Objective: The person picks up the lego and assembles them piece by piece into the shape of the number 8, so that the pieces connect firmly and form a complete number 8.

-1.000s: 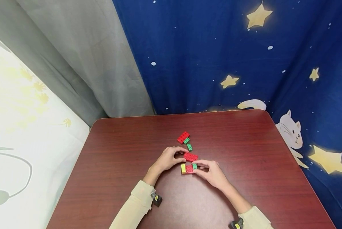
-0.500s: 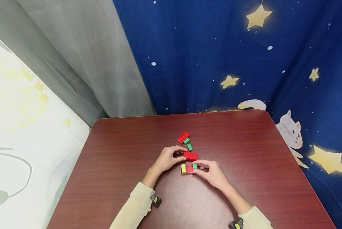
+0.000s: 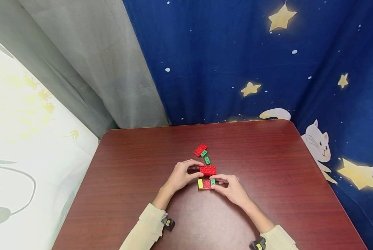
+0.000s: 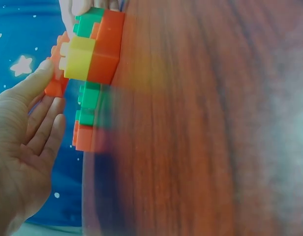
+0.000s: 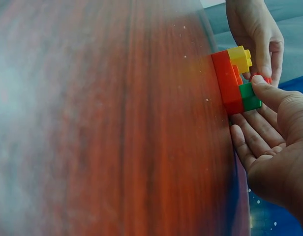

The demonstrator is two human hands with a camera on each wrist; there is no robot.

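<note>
Between the thumb and fingers of my left hand point(image 3: 178, 177) is a red brick point(image 3: 208, 170), pinched at its left end. The left wrist view has this brick point(image 4: 56, 73) raised off the table. Just nearer to me, a second red brick point(image 3: 206, 184) rests on the table, with a yellow brick point(image 3: 200, 183) on its left end and a green brick point(image 3: 212, 181) on its right end. Studs show between those two. My right hand point(image 3: 234, 190) pinches the green brick's end of this stack, as the right wrist view also shows with the green brick point(image 5: 250, 96).
Farther back on the brown table point(image 3: 136, 156) lie another red brick point(image 3: 200, 150), a small green brick point(image 3: 204, 153) touching it, and another green brick point(image 3: 207, 160) close behind the held brick. Curtains point(image 3: 223, 62) hang beyond the far edge.
The red brick in my left hand has turned and tilted, so its front side now shows, and it has shifted slightly left. My right hand and the stack have stayed put.
</note>
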